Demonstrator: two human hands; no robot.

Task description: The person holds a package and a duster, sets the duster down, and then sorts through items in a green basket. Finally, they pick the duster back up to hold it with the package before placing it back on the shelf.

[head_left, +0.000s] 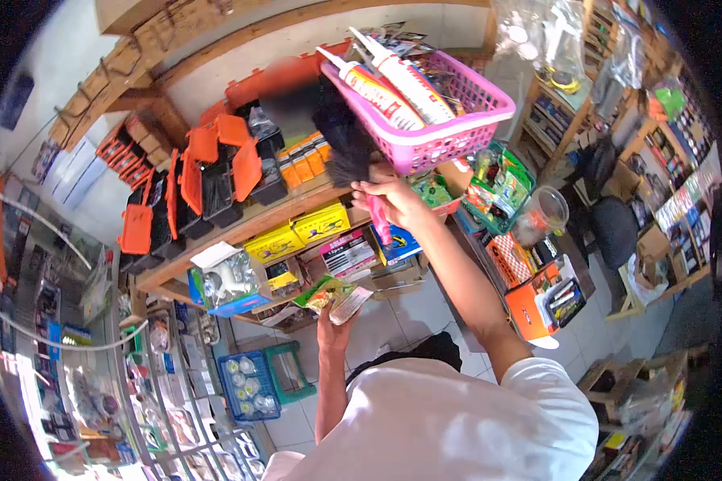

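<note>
Head: right grip [389, 200] closed round duster [379, 222], left grip [334, 330] round packet [326, 292]; crowded shelf [249, 223], tiled floor [413, 317]

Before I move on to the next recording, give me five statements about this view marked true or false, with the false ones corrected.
1. The left hand holds a green packet. True.
2. The right hand is empty. False: it grips a pink handle.
3. Tubes with long nozzles lie in the pink basket. True.
4. The blue crate is stacked on top of the green stool. False: the crate stands beside it.
5. Orange lids stand open on black bins on the wooden shelf. True.
</note>
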